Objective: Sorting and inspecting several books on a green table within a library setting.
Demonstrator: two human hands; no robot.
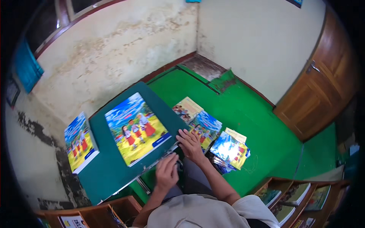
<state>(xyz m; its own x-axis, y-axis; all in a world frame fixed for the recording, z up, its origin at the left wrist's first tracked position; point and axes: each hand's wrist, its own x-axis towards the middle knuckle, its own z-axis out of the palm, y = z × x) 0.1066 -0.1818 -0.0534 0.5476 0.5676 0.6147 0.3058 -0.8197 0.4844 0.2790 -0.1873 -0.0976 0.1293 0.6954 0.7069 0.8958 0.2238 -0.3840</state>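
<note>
My right hand [191, 144] lies with its fingers stretched out at the near right corner of the green table [102, 167], holding nothing. Just left of it, my left hand [167, 173] is loosely bent at the table's near edge, with nothing visible in it. A book [137, 129] with a blue and yellow cover, showing children in red and white, lies flat on the table. At the table's left edge is a thicker book or stack [80, 142] with the same cover.
Books with similar covers [205, 127] lie beyond my right hand. A messier pile [230, 150] stands on the green floor [251, 117] further right. Wooden shelves [268, 182] with books run along the near side. A brown door [323, 83] is at the right.
</note>
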